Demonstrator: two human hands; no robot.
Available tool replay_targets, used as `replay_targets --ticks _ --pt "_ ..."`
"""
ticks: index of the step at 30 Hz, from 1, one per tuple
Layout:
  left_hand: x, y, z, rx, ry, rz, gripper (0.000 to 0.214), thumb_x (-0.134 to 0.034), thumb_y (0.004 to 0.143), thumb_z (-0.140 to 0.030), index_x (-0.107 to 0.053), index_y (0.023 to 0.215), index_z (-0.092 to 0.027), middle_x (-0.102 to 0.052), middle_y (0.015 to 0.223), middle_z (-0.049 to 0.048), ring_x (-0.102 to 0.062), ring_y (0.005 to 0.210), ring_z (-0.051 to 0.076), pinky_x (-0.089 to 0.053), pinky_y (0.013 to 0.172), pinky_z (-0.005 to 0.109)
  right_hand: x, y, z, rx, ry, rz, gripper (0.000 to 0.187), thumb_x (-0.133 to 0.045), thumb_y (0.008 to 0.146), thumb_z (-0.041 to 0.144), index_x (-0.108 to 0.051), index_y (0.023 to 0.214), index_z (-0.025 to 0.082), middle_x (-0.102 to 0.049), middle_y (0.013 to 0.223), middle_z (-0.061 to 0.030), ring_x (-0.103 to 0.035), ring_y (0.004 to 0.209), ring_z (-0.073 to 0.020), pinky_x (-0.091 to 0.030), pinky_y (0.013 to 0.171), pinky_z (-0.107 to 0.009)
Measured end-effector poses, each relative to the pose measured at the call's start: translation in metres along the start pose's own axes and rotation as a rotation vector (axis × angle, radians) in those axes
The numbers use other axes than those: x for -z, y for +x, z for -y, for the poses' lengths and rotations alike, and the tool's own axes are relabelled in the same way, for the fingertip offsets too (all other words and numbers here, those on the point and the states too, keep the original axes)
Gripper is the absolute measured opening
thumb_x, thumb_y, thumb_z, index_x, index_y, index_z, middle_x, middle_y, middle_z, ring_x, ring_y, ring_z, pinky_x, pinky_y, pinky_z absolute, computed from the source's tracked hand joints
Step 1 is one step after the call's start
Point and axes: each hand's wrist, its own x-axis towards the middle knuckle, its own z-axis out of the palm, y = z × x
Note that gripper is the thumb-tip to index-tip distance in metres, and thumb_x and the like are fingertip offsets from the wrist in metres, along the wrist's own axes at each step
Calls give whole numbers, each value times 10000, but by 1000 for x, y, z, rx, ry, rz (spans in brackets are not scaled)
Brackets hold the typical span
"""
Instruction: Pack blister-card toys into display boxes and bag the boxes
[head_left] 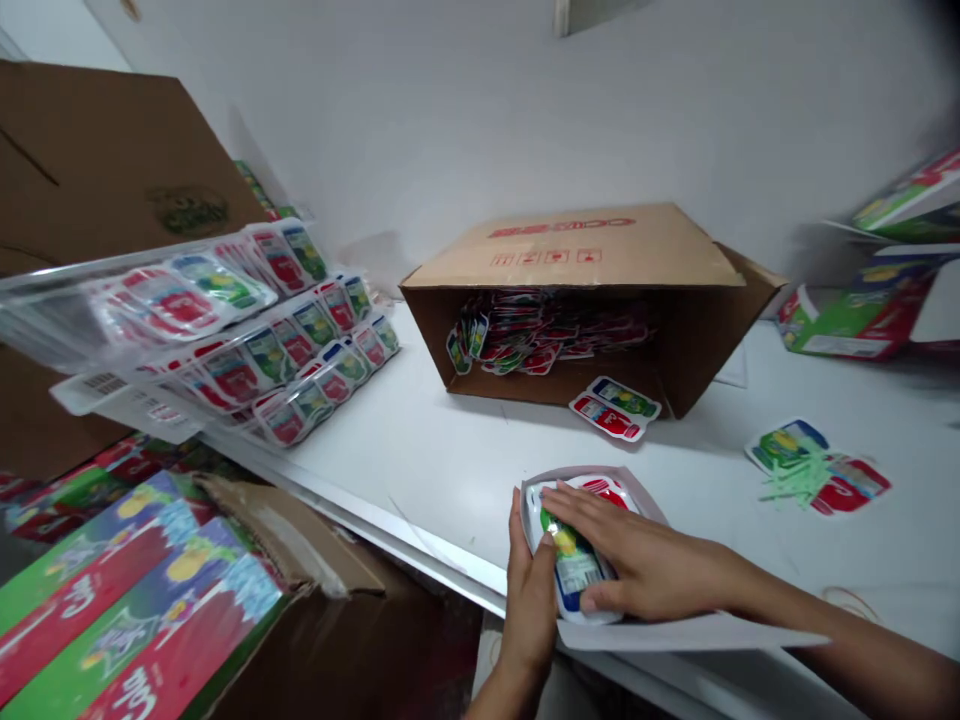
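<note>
At the white table's near edge both my hands press a small stack of printed blister cards onto a white sheet. My left hand holds the stack's left side, thumb on top. My right hand lies over the stack with fingers curled round its right side and near end. The cards are white-rimmed with red, green and blue print.
A brown carton lies on its side behind, full of more cards, with one loose card in front. Clear packed trays stack at left above open boxes. Another card with green shreds lies right; printed boxes far right.
</note>
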Motion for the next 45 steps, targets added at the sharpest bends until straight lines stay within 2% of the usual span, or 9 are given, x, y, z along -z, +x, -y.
replay_targets --ticks 3,8,12,18,23,28,33,39,45 --pt "-2 4 -7 51 -118 -6 760 -697 762 -331 -352 1431 -221 -542 1400 121 -540 1265 300 -475 1036 408 8 -11 -2 -8 73 -219 710 -644 834 428 -381 1472 261 -375 1526 -84 -338 1399 -294 -290 1143 -499" --pt "-4 12 -12 98 -164 -19 677 -716 726 -264 -422 1334 -211 -610 1295 131 -633 1128 294 -555 898 397 -4 -35 -19 -368 312 -966 469 -512 897 531 -608 1269 260 -595 1330 -84 -535 1234 -273 -401 1065 -473" --pt "5 17 -15 23 156 -46 695 -693 729 -238 -402 1358 -187 -507 1384 166 -563 1207 305 -490 985 435 -32 -37 -34 -424 716 -907 577 -534 843 634 -651 1218 211 -664 1234 -102 -611 1131 -296 -499 961 -443" --pt "7 26 -59 -514 746 -2 398 -650 753 -278 -649 1145 -208 -587 1248 136 -489 1237 330 -373 1061 503 -36 -32 -34 -435 820 -937 606 -651 759 627 -648 1180 192 -694 1169 -100 -653 1042 -286 -535 901 -430" --pt "-57 49 -91 9 575 322 243 -577 838 -406 -642 772 -182 -701 705 55 -639 566 182 -536 578 312 -28 -37 -33 -423 784 -941 548 -664 755 604 -651 1111 188 -698 1135 -109 -652 1032 -282 -523 915 -443" --pt "-102 68 -69 247 576 440 351 -711 754 -377 -553 521 -167 -618 442 45 -625 449 189 -534 483 306 -38 -34 -32 -405 837 -891 547 -644 757 612 -615 1125 208 -700 1097 -99 -667 1002 -283 -541 880 -459" --pt "-101 66 -53 190 634 358 235 -641 818 -279 -541 628 -183 -551 431 -20 -614 464 171 -542 532 310 -56 -30 -36 -419 822 -966 573 -696 708 524 -565 1166 206 -629 1230 -127 -560 1184 -308 -509 927 -466" --pt "-99 57 -57 -143 767 307 146 -655 699 -79 -598 756 -201 -624 723 34 -648 771 233 -491 796 354 -55 -34 -37 -546 504 -949 726 -692 660 348 -446 1325 194 -557 1164 -110 -611 825 -197 -534 780 -383" --pt "-82 56 -83 -349 702 243 188 -720 679 -168 -667 848 -233 -631 939 40 -615 871 233 -436 897 342 -41 -45 -31 -398 158 -778 216 -513 874 412 -625 963 250 -590 896 -29 -604 754 -193 -494 716 -334"
